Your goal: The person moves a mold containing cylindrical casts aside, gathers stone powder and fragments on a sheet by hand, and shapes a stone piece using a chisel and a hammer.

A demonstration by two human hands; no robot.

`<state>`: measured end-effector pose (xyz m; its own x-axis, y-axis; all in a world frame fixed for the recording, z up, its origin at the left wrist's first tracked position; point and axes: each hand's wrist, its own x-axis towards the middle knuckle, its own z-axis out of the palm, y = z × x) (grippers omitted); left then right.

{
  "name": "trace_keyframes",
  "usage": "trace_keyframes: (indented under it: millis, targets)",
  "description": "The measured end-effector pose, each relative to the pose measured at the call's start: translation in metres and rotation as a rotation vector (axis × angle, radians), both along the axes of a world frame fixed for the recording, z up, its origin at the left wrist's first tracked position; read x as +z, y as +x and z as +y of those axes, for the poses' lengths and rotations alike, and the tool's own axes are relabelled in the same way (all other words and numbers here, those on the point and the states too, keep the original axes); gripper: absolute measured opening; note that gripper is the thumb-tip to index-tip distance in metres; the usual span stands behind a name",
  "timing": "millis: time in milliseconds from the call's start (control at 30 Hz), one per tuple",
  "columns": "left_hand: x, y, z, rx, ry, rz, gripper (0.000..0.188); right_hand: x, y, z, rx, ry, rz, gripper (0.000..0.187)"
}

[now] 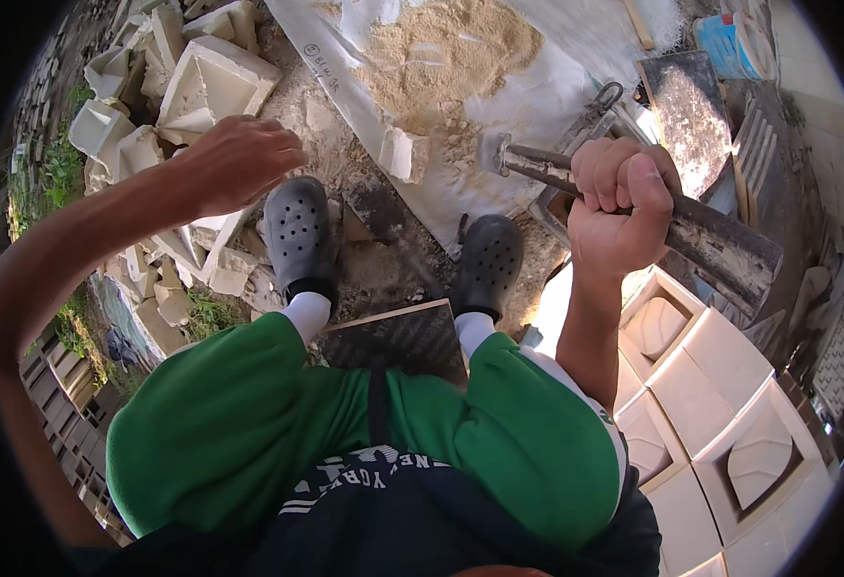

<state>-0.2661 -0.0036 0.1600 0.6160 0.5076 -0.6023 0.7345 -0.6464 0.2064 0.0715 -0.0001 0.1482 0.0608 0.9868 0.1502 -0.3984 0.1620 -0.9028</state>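
Grey-brown, dust-streaked long bar in the right grip

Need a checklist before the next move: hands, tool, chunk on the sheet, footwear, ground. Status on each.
1. Right hand closed around the long tool: ok.
2. Left hand empty: cannot tell, palm hidden.
3. Tool apart from the pale chunk on the white sheet: ok, a gap shows.
4. Protective footwear: not ok in my judgement; gray clogs have open holes.
5. Ground beside the left foot free of rubble: not ok, broken pale pieces lie there.
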Motion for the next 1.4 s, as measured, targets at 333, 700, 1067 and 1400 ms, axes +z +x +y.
trace_keyframes:
  millis: [333,700,1067,1400]
  targets:
    - [-0.053,-0.008,-0.084,0.955,0.172,-0.411,0.032,-0.057,0.002,-0.003,0.049,-0.103,-0.054,0.024]
    - [-0.093,-0.033,-0.127,1.069,0.076,-0.445,0.035,-0.066,-0.004,-0.027,0.136,-0.057,-0.092,0.021]
    - [-0.102,-0.032,-0.14,1.079,0.042,-0.453,0.036,-0.057,-0.007,-0.031,0.205,0.064,-0.168,0.022]
    - [-0.071,-0.037,-0.126,0.715,-0.081,-0.306,0.04,-0.069,-0.01,-0.029,0.135,-0.102,-0.154,0.021]
